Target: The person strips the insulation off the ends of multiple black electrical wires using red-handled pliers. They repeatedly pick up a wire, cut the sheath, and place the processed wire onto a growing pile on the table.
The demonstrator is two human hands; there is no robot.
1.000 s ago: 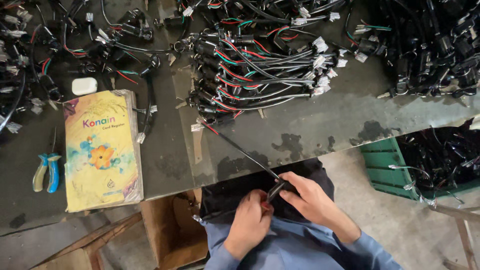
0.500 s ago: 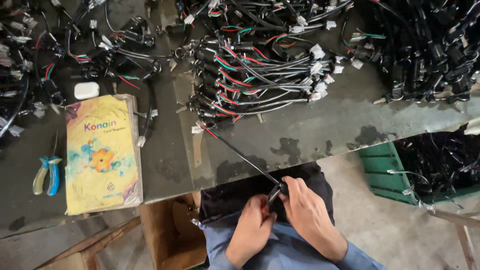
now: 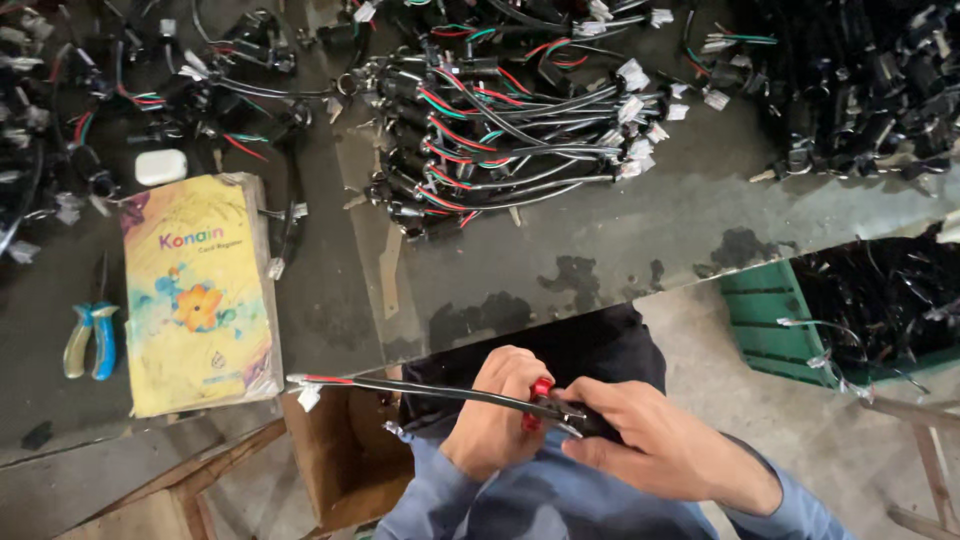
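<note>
Head view is looking down at two hands working over the lap, just below the table edge. Nearest, the right hand (image 3: 665, 445) is closing around the dark end of a black cable (image 3: 430, 392), while the left hand (image 3: 495, 410) is gripping the same cable beside a small red part (image 3: 541, 387). That cable is stretching out to the left, ending in a white tag over a cardboard box (image 3: 340, 460). Farther off, a yellow booklet (image 3: 195, 295) is lying on the dark table (image 3: 600, 250), with blue-handled pliers (image 3: 88, 340) near its left side. Beyond, a bundle of wired cables (image 3: 500, 130) is sitting mid-table, and a green crate (image 3: 765, 325) is standing at right.
</note>
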